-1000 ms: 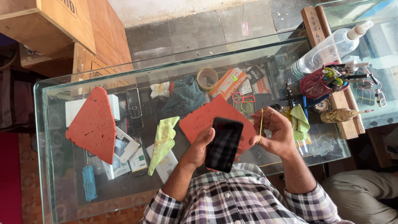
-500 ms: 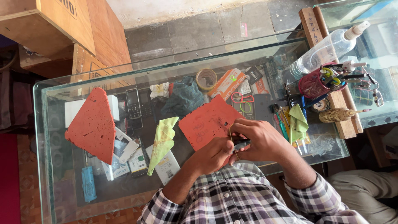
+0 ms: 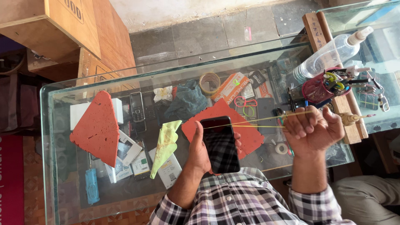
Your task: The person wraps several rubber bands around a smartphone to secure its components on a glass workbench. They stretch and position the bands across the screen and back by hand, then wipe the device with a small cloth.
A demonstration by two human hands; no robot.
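My left hand holds a black smartphone upright over the glass counter, screen facing me and dark. My right hand is closed in a fist to the right of the phone, gripping a yellow rubber band that stretches taut from the phone's top edge to my fingers. Under the phone lies a red foam mat. A yellow-green cloth lies just left of my left hand.
A second red foam mat lies at the left. A pink tool cup and a clear spray bottle stand at the right. Tape roll, old handsets and small boxes show under the glass. Cardboard boxes sit beyond the counter.
The phone went from upright to hidden under both hands, then up again. My right hand has pulled away to the right, stretching the rubber band off the phone.
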